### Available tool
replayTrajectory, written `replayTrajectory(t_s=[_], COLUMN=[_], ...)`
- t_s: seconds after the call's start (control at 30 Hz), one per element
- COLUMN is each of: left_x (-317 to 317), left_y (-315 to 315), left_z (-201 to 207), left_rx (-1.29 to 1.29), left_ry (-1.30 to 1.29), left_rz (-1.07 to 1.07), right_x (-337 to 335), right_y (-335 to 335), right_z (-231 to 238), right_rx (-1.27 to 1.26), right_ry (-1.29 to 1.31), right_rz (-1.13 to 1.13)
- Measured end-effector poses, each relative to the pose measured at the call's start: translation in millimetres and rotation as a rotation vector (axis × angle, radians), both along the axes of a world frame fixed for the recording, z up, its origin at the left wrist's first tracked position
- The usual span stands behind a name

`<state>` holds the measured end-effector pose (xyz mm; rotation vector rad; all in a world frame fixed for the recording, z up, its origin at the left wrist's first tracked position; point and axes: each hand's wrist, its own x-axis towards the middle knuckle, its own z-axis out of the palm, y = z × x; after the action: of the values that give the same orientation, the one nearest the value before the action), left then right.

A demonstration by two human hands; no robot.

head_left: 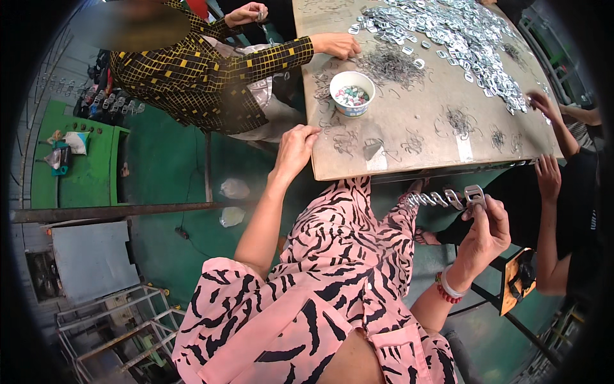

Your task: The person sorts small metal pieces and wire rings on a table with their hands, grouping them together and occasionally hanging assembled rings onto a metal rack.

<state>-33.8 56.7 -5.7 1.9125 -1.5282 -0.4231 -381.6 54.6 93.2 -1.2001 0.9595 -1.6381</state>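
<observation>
My right hand (485,233) is closed on a string of silver metal buckles (474,194). One buckle sits at the fingertips and several more trail off to the left, over my lap. At the near left corner of the table (409,144), my left hand (296,151) has thumb and fingers pinched together. Whatever is between them is too small to make out. Beyond that hand stands a white paper tub (352,93) with small coloured bits inside. Thin bent wires (346,142) lie scattered on the tabletop close by.
A large heap of silver buckles (460,45) covers the far right of the table, beside a dark pile of wires (391,66). One co-worker (192,83) in a black-and-yellow top reaches in from the left; another person's hands (548,176) are at the right edge. A green bench (77,153) stands far left.
</observation>
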Motion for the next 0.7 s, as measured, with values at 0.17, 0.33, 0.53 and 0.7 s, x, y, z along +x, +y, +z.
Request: replayTrajectory(t_s=[0.17, 0.33, 0.53, 0.7], left_x=[19.6, 17.3, 6.8, -2.3], left_y=[0.0, -5.7, -25.1, -39.0], left_z=[7.5, 7.9, -8.5, -22.4], left_rx=[-0.010, 0.022, -0.027, -0.171], left_ry=[-0.023, 0.020, -0.004, 0.030], left_rz=[0.036, 0.072, 0.023, 0.064], right_x=[-0.7, 2.7, 4.8, 9.4], right_y=[-1.6, -4.8, -5.7, -3.8], right_z=[2.8, 3.7, 4.4, 4.7], right_rx=[0.000, 0.011, 0.012, 0.001], right_ry=[0.007, 0.016, 0.021, 0.026], right_rz=[-0.028, -0.024, -0.026, -0.004])
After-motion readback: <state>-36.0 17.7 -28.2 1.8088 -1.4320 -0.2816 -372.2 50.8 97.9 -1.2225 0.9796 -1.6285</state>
